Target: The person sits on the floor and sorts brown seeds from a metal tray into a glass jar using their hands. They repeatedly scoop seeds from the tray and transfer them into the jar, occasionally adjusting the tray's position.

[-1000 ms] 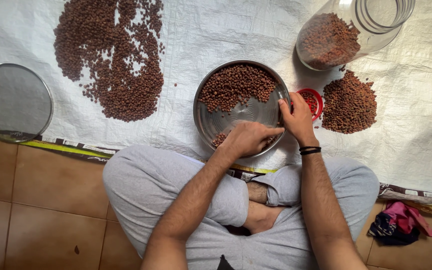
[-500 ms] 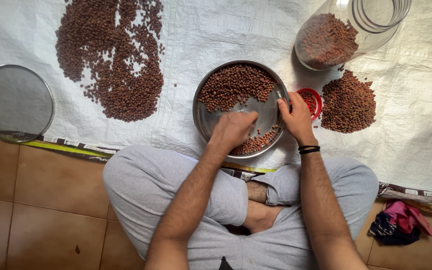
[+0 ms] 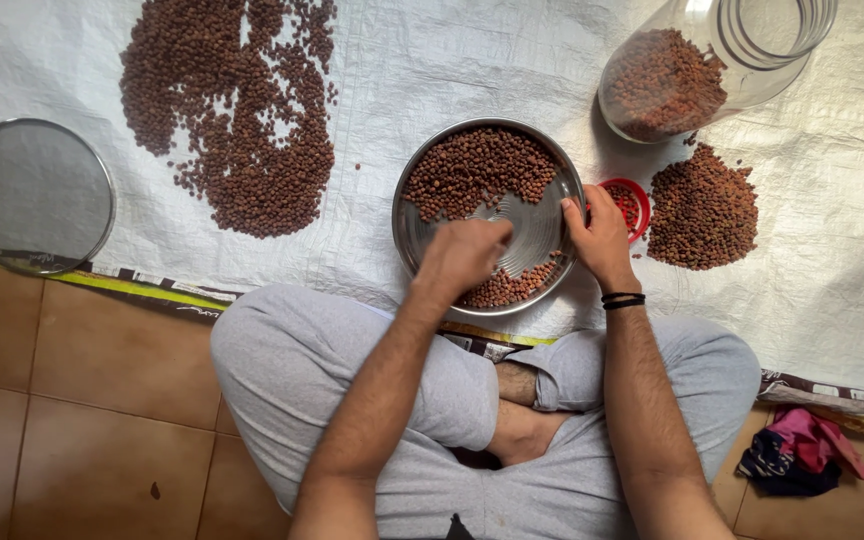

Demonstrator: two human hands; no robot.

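We sit cross-legged at the near edge of the white sheet [image 3: 432,60], the steel plate [image 3: 404,235] in front of our knees. Our right hand [image 3: 602,240] grips the plate's right rim, as it did a moment ago. Our left hand [image 3: 464,255], loosely curled and holding nothing we can see, has moved from the near rim up toward the plate's middle, uncovering a small batch of brown chickpeas [image 3: 512,285] drawn down to the near side; the main heap [image 3: 477,172] lies at the far side. A red lid [image 3: 627,205] and a tipped glass jar [image 3: 712,60] lie to the right, a round sieve [image 3: 34,195] at the left edge.
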